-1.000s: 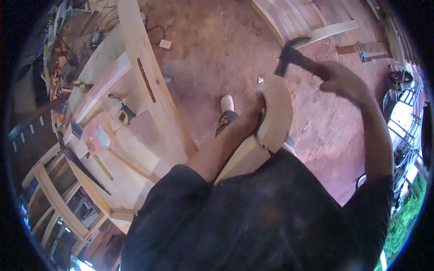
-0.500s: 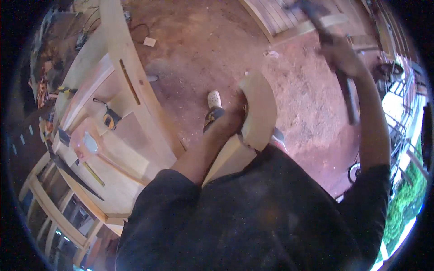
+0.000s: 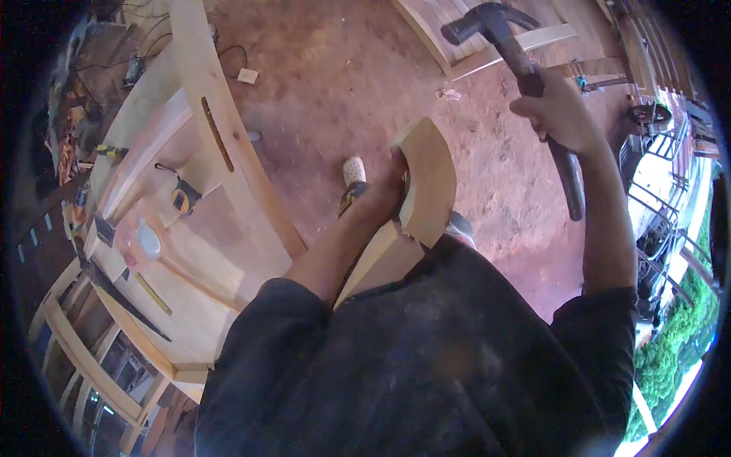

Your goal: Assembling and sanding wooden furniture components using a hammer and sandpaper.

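Observation:
Raised on the right, my right hand (image 3: 560, 113) is closed around a claw hammer (image 3: 515, 58). Its metal head points away from me, and the lower handle hangs below my fist. My left hand (image 3: 387, 194) grips a curved piece of pale wood (image 3: 431, 183) from its inner side, close to my body; some of its fingers are hidden. Just below, another pale wooden piece (image 3: 384, 263) meets the curved one at a joint and runs back under my left forearm. The hammer is well apart from the wood.
On my left stands a wooden workbench (image 3: 221, 263) bearing a tape measure (image 3: 184, 199), a handsaw (image 3: 126, 297) and a yellow rule (image 3: 152, 293). A slatted wooden panel (image 3: 506, 49) lies on the earth floor ahead. Metal frames (image 3: 655, 202) stand at far right.
The hammer and my right hand have shifted slightly left and slowed, now showing sharply. My left hand still holds the curved wood, which sits a little further left in view.

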The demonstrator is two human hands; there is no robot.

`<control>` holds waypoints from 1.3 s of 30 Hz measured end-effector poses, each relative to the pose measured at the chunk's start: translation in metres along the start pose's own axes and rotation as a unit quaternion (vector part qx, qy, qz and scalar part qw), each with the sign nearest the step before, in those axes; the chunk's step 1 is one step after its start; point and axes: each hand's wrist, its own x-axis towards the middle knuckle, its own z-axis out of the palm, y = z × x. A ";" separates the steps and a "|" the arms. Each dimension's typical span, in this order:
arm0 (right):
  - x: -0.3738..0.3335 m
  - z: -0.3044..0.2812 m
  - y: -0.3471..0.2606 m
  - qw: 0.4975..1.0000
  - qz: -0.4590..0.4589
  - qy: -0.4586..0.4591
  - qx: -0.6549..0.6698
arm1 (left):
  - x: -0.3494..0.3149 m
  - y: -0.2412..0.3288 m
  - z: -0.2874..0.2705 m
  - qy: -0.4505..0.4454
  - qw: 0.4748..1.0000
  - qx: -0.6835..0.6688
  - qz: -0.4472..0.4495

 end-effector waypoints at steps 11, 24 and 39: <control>-0.011 0.016 0.052 0.989 -0.107 -0.054 -0.088 | -0.013 -0.002 -0.015 -0.016 0.995 0.098 -0.022; -0.011 -0.003 0.011 0.984 -0.114 -0.085 -0.102 | 0.011 -0.034 -0.061 -0.103 0.983 0.036 -0.148; 0.015 -0.022 0.027 0.995 -0.009 0.015 -0.100 | -0.012 -0.008 -0.020 -0.129 0.981 0.142 0.008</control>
